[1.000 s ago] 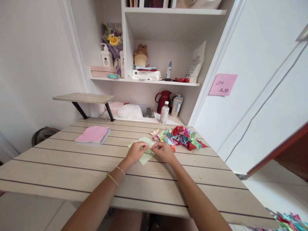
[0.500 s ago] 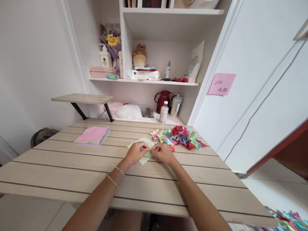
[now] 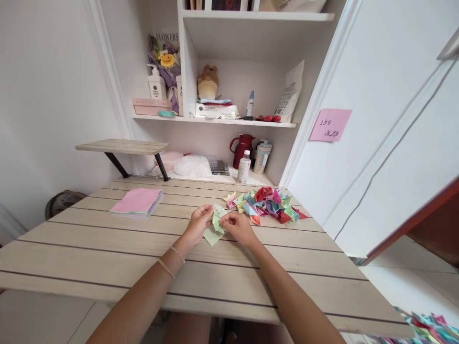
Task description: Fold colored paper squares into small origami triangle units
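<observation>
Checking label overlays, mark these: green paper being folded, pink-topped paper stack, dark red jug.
Green paper (image 3: 216, 223): head view, raised folded part.
Pink-topped paper stack (image 3: 137, 200): head view, top sheet.
Dark red jug (image 3: 243, 145): head view, upper body.

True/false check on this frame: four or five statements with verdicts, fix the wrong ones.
1. The left hand and right hand both hold light green paper. True.
2. The paper stack has a blue top sheet. False: the paper stack's top sheet is pink.
3. The folded pieces lie left of both hands. False: the folded pieces lie to the right.
4. The wall note reads "250". True.
5. The red jug stands in front of the bottle. False: it's behind.
</observation>
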Available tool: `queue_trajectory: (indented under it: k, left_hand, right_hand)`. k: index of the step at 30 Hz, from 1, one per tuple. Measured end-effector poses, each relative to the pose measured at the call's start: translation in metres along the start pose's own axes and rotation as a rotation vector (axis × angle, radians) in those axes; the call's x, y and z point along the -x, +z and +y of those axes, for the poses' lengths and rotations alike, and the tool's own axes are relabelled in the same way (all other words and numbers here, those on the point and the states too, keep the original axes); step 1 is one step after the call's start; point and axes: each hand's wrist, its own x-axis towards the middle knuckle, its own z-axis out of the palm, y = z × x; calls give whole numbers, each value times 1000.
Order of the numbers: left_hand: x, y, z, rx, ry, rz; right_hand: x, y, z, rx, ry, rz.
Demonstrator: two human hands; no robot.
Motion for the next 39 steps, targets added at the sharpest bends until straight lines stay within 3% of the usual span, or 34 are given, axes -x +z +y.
queue_trajectory:
  k: [7,14,20,26,34,39]
  left_hand:
    - [1,-4,5,17,-134,-162]
    - [3,-1,-2,-158,-177,-197]
    - [0,-4,0,-146,-88,-88]
    - [0,-4,-2,-168,-70,-90]
    - [-4,-5,-3,-23,-82,-86]
    - [-4,-6,0,63,-104,-71]
  right_hand:
    - [-4,-14,6,-86,36,152]
    - [-2,-11,2,125,-30,31]
    - [-1,-3,0,-69,2,94]
    - [0,10,6,-205,62,26]
    - [2,-1,-6,86,-123,93]
    - [4,-6,-10,285,-276,45]
